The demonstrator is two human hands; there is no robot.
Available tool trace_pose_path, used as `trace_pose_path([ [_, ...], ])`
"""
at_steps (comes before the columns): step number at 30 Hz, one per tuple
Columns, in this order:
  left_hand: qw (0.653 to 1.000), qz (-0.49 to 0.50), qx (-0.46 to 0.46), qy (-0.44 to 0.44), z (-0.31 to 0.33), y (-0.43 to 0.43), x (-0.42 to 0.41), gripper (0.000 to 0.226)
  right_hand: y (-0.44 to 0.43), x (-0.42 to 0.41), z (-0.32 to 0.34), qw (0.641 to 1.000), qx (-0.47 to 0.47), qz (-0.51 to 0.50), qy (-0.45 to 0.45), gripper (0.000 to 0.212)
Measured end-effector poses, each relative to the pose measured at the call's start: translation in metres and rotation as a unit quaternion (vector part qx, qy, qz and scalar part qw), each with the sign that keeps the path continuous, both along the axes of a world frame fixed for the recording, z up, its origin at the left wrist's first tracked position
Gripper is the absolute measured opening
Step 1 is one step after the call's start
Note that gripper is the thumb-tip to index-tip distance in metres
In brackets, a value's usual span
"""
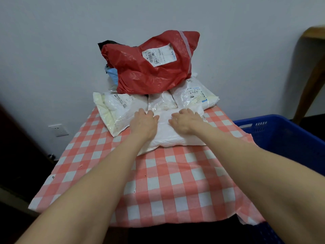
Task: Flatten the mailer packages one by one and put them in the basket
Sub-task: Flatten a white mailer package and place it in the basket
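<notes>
**We press a white mailer (168, 136) flat on the checked worktop (167, 182)**

Our left hand (143, 123) and right hand (184, 122) lie palm-down on it, fingers (186, 111) stretched out and gripping nothing. We judge this is to squeeze the puffy pack thin for the blue basket (284, 136), well right of the right fingers. Just past the fingertips, more white packs (114, 110) wait under a red mailer (149, 67). What lies behind it, or inside the basket, we cannot make out.
</notes>
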State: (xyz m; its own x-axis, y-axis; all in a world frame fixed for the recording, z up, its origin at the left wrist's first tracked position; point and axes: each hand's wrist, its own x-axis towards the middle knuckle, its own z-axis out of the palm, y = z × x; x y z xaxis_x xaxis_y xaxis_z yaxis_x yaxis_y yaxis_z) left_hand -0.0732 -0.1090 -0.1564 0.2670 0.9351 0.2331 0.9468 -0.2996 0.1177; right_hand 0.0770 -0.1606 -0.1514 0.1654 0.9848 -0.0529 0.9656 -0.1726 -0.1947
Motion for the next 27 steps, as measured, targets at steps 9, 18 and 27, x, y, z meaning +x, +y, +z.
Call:
trace_pose_path([
  [9, 1.0, 0.015, -0.011, 0.007, -0.024, -0.009, -0.001, 0.06, -0.006, -0.002, -0.026, 0.997, -0.082, -0.005, 0.012, 0.062],
  [18, 0.996, -0.037, -0.061, 0.052, -0.018, 0.003, 0.002, 0.052, -0.004, 0.005, -0.014, 0.996, -0.072, 0.003, 0.051, 0.06],
  [27, 0.979, -0.147, -0.122, 0.071, -0.011, 0.005, 0.018, 0.05, 0.004, 0.007, -0.022, 1.0, -0.024, 0.003, 0.015, 0.061],
])
